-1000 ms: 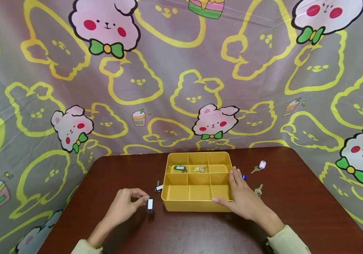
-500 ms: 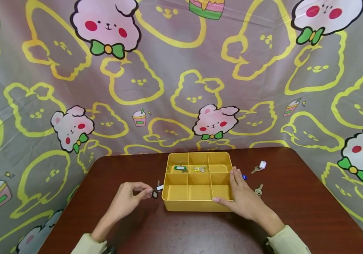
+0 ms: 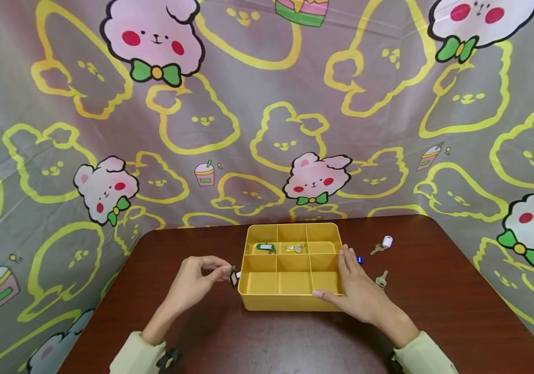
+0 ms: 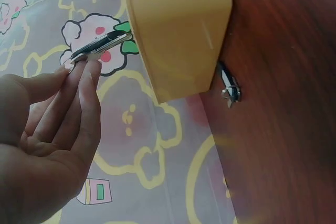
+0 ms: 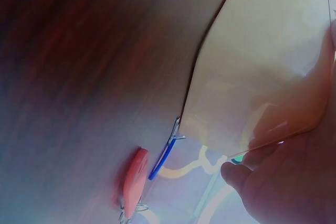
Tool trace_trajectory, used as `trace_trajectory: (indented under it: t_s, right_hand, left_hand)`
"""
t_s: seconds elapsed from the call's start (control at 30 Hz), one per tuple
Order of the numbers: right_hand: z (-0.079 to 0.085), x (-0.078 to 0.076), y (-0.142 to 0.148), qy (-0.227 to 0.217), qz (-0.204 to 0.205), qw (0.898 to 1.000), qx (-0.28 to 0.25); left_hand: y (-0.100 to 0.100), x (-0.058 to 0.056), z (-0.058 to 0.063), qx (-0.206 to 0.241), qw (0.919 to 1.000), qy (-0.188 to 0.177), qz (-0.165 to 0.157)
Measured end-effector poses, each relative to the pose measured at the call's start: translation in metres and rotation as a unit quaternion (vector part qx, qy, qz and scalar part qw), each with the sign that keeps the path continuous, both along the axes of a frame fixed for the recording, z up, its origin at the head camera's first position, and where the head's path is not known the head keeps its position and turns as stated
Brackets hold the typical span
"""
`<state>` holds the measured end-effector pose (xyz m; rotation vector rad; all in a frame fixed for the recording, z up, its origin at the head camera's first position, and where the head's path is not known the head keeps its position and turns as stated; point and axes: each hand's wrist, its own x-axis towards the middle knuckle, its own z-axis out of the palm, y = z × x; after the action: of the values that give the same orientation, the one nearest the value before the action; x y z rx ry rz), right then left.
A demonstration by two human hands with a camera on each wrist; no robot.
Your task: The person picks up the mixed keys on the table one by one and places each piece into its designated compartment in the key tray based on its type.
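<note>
My left hand (image 3: 196,283) pinches a black key tag (image 4: 102,44) between thumb and fingertips, raised just left of the yellow divided box (image 3: 290,303). Behind it in the head view, a second black key tag (image 4: 229,82) with a white label lies on the table against the box's left side. My right hand (image 3: 365,298) rests with extended fingers on the box's right side, thumb over the front rim. Inside the box's back row are a green key tag (image 3: 265,247) at left and a yellow key tag (image 3: 291,249) with a key in the middle.
To the right of the box lie a blue key tag (image 3: 360,259), a white key tag (image 3: 387,241) with its key, and another key (image 3: 381,280). A red key tag (image 5: 135,182) shows in the right wrist view. Patterned cloth (image 3: 248,130) hangs behind the table.
My left hand has lifted the black key tag and carried it right and away from me, up to the box's left side. The right hand has stayed on the box.
</note>
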<state>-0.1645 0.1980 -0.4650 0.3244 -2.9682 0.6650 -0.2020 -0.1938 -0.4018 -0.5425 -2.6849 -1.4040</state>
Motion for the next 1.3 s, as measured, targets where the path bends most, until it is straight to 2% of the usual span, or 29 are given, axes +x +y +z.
trace_trajectory:
  t_s: [0.27, 0.5, 1.1, 1.3]
  right_hand:
    - [0.000, -0.002, 0.001, -0.010, 0.002, 1.000, 0.000]
    - [0.000, -0.001, 0.001, -0.005, 0.000, 1.000, -0.001]
    - [0.000, 0.000, 0.000, 0.000, 0.000, 1.000, 0.001]
    - [0.001, 0.000, 0.000, -0.005, 0.000, 1.000, -0.002]
  left_hand:
    - [0.009, -0.004, 0.010, 0.024, 0.9995, -0.020, 0.004]
    - [0.019, -0.010, 0.017, 0.027, 0.9993, -0.026, 0.007]
    - [0.036, -0.028, 0.022, 0.064, 0.9973, -0.036, -0.002]
    - [0.043, -0.037, 0.024, 0.068, 0.9971, -0.029, -0.016]
